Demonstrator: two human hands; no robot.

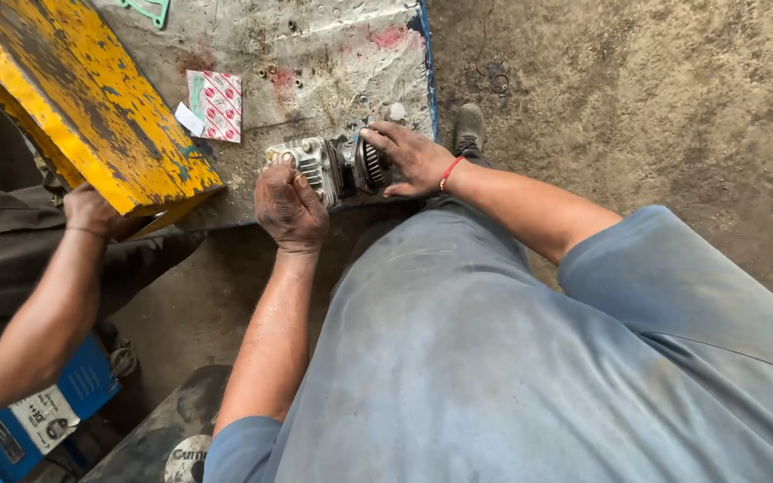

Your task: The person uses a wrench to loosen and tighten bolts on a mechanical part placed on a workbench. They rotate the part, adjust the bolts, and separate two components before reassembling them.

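Note:
A grey finned metal engine part point(319, 165) lies on its side near the front edge of a dirty steel workbench point(315, 54). My left hand point(290, 206) grips its near end, fingers curled over the fins. A round finned metal part point(370, 165) sits against its right end, and my right hand point(411, 159), with a red band at the wrist, is closed around that round part.
A chipped yellow metal box point(73, 89) rests on the bench's left; another person's hand point(91, 213) holds its lower corner. A red-and-white paper packet point(216, 105) and a green gasket point(149, 11) lie on the bench. My shoe point(469, 130) stands on the dirt floor.

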